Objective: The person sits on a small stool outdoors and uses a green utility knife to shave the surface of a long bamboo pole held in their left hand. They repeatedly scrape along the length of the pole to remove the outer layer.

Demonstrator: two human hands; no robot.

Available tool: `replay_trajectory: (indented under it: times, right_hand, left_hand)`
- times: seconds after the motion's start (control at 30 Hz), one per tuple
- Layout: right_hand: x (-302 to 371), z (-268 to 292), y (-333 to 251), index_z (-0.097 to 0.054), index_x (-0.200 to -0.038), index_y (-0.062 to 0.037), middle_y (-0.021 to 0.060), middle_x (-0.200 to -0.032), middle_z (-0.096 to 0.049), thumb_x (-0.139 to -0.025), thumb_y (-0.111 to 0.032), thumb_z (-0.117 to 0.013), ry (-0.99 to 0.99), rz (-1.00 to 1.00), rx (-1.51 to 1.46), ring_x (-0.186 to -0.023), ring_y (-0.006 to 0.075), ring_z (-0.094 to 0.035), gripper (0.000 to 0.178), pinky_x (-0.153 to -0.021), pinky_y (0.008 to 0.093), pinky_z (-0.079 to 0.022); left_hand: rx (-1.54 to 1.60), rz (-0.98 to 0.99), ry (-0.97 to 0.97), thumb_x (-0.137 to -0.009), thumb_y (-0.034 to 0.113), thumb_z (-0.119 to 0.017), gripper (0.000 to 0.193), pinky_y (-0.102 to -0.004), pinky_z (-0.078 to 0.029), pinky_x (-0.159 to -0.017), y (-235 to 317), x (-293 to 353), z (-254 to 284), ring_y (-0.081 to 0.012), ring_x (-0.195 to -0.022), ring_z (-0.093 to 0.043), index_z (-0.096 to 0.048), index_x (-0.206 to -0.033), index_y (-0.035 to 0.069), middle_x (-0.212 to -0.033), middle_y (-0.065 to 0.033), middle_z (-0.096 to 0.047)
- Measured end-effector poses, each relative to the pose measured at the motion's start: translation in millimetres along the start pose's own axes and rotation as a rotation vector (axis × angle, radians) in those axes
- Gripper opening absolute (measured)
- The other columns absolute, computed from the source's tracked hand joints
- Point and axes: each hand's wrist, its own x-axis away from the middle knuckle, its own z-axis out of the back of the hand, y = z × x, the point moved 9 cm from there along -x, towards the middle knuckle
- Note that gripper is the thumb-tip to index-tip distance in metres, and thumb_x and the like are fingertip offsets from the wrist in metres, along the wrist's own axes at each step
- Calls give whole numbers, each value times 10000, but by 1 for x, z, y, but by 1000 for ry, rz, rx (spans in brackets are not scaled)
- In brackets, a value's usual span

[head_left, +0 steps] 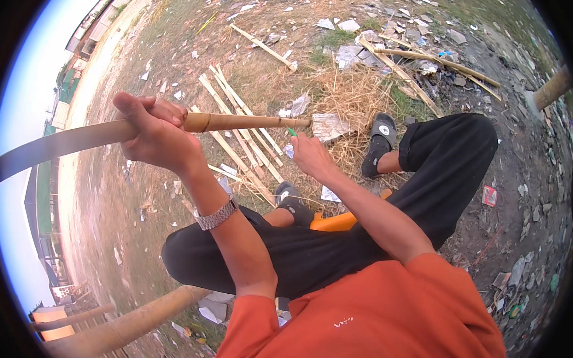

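My left hand point(159, 129), with a metal watch on its wrist, is wrapped round a long bamboo pole point(244, 122). The pole runs from the left rim toward the middle, and its far end meets a pale, flat, rough block point(331, 126) on straw. My right hand point(311, 157) is closed just below the pole near that end. A small green object point(292, 132) sticks out of its fingers toward the pole; the rest is hidden, so its kind does not show. Whether it touches the pole, I cannot tell.
Several split bamboo strips point(238, 130) lie beyond the pole. More bamboo pieces point(436, 57) lie at the far right amid litter. Dry straw point(355, 96) is heaped near my feet. Something orange point(333, 223) is under my legs. Thick bamboo poles point(127, 322) cross the lower left.
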Motion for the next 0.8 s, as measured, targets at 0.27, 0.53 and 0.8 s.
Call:
replay_trajectory:
  times: [0.27, 0.53, 0.8]
  right_hand:
    - [-12, -7, 30, -545, -1018, 23, 296, -786, -623, -991, -327, -356, 15, -32, 42, -800, 480, -623, 399, -737, 548, -497]
    - [-20, -1, 42, -536, -1057, -17, 260, -815, -635, -987, -326, -348, -27, -57, 113, -809, 437, -636, 369, -737, 534, -503]
    - [-35, 5, 22, -542, -1050, -28, 249, -848, -635, -989, -320, -346, -54, 16, 140, -833, 427, -635, 357, -757, 519, -503]
  left_hand:
    - [-31, 12, 5, -891, 448, -621, 471, -238, -274, -372, 1, 1, -2, -55, -343, -312, -447, -673, 68, -420, 37, -315]
    - [-23, -33, -91, -918, 417, -603, 458, -241, -311, -347, -2, -4, -3, -64, -335, -338, -446, -673, 63, -422, 25, -325]
    - [47, -4, -204, -944, 386, -573, 431, -248, -281, -353, -2, -2, -10, -74, -326, -298, -457, -684, 63, -411, 19, -302]
